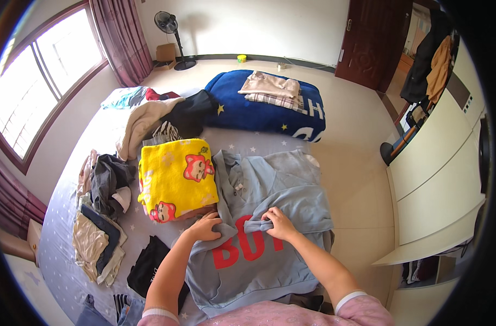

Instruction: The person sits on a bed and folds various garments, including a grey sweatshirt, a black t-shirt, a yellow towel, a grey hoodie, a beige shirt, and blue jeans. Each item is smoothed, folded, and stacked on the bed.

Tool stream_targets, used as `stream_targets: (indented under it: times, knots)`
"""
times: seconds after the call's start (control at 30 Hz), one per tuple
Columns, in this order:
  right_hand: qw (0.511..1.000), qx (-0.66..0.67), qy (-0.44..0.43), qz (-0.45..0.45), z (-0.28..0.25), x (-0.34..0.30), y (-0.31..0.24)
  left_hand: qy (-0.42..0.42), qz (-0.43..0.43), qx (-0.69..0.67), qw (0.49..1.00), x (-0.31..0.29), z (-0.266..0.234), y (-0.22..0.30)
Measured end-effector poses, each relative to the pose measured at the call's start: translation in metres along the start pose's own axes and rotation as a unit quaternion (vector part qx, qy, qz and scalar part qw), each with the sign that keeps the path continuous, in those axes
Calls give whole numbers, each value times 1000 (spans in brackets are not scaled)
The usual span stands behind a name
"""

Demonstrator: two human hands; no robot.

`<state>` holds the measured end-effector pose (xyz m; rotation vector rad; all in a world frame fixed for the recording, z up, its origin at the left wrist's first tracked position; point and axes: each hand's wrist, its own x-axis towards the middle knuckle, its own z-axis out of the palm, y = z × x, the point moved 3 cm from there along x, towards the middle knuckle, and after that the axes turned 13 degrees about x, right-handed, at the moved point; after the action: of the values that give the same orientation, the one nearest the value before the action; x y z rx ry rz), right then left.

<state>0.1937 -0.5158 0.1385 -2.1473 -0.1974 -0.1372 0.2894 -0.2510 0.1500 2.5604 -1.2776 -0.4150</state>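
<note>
A light blue-grey sweatshirt (258, 271) with large red lettering lies spread on the bed right in front of me, its hood end away from me. Both sleeves are folded inward across its front. My right hand (279, 223) pinches the end of one sleeve near the middle of the chest. Closed on grey cloth at the left side of the sweatshirt is my left hand (205, 226); its fingertips are partly hidden. Just beyond the left hand sits a folded yellow blanket (174, 168) with pink cartoon figures, touching the sweatshirt's left edge.
A folded dark blue blanket (226, 103) at the far end bears folded beige and plaid clothes (269, 87). Loose clothes (109, 179) pile along the left. Black garment (150, 266) and jeans (93, 312) lie nearer. Beyond stand a fan (177, 43) and, right, white cabinets (432, 163).
</note>
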Motion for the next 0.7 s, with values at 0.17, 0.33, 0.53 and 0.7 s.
stream_targets:
  times: [0.17,0.33,0.53,0.7]
  knots:
    - [999,8,-9,39,3,2,9,120,-57,27,991,-15,-42,-2]
    - [998,3,-12,60,5,5,8,63,-108,50,991,-44,-117,9]
    - [997,-27,-8,75,6,4,15,-135,-97,148,975,-75,-186,20]
    - [997,-33,4,69,10,7,14,-300,-124,226,918,-114,-188,-8]
